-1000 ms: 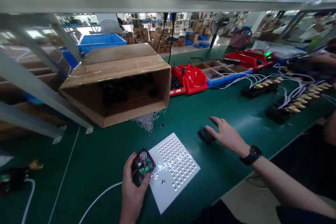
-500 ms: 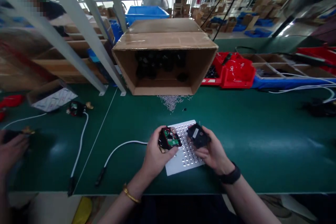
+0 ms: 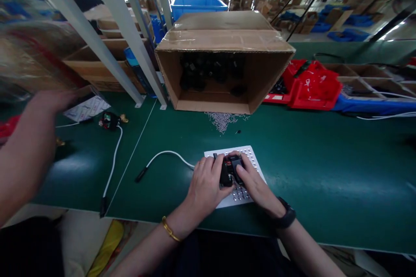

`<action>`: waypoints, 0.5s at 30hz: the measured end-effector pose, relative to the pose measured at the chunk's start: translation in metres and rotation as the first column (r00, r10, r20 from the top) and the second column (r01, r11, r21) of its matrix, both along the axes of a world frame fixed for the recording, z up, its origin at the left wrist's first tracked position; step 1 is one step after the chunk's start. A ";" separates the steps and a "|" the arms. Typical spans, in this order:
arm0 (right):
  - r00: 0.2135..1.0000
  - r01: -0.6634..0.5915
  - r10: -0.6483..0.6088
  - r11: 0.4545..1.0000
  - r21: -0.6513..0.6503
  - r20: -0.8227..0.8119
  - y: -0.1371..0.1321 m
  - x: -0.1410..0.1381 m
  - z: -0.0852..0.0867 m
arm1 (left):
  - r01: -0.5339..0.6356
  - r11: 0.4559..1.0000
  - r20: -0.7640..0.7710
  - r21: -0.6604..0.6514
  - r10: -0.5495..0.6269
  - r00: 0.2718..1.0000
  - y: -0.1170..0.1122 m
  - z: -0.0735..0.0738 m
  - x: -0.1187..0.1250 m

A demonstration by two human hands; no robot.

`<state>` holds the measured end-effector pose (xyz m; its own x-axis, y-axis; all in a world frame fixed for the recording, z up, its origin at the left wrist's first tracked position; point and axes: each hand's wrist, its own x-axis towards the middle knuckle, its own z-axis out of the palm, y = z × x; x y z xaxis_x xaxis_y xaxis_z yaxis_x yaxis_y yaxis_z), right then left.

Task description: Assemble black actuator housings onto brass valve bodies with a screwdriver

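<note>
Both my hands meet over a white perforated plate (image 3: pixel 251 159) near the front edge of the green bench. My left hand (image 3: pixel 206 184) is closed around a small black housing (image 3: pixel 225 176) with a circuit board inside; a white cable (image 3: pixel 169 156) runs from it to the left. My right hand (image 3: pixel 251 181) is closed on a black cover (image 3: pixel 237 166) and presses it against the housing. The two parts touch, and my fingers hide most of them.
An open cardboard box (image 3: pixel 224 58) with black parts lies on its side behind the plate, small metal pins (image 3: pixel 224 120) spilled before it. Red bins (image 3: pixel 312 86) stand at right. Another person's arm (image 3: pixel 26 151) reaches in at left, near a second cabled unit (image 3: pixel 110 120).
My right hand picked up the black cover from the bench and brought it to the housing; now both parts are pressed together. The view swung left, and another person's arm rose at left.
</note>
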<state>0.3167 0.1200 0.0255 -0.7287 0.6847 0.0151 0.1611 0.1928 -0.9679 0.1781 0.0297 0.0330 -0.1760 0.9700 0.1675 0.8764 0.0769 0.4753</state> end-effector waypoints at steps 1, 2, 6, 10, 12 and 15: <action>1.000 -0.006 0.005 0.999 0.054 0.022 -0.001 -0.001 0.000 | 0.002 1.000 0.011 -0.003 -0.002 1.000 0.000 0.000 0.000; 0.999 -0.010 0.007 0.996 0.087 0.042 -0.004 -0.002 -0.001 | 0.004 1.000 0.029 -0.002 -0.004 1.000 0.000 0.001 0.000; 0.990 0.003 -0.028 0.984 0.176 0.141 -0.012 -0.010 -0.001 | -0.001 1.000 0.142 0.030 -0.003 0.990 0.001 -0.003 -0.001; 0.972 0.000 -0.059 0.968 0.252 0.228 -0.011 -0.013 0.000 | -0.045 0.994 0.321 0.100 0.011 0.947 0.004 -0.020 -0.005; 0.984 0.010 -0.037 0.988 0.153 0.172 -0.008 -0.012 -0.002 | -0.110 0.985 0.469 0.131 0.036 0.882 0.005 -0.032 -0.007; 0.997 0.031 -0.010 0.959 -0.280 0.077 -0.006 -0.013 -0.010 | -0.194 0.972 0.702 0.130 0.048 0.710 0.004 -0.045 -0.014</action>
<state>0.3033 0.1136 0.0154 -0.7062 0.6684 -0.2337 0.2358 -0.0891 -0.9677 0.1638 0.0337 -0.0119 -0.4264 0.8965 0.1200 0.2860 0.0077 0.9582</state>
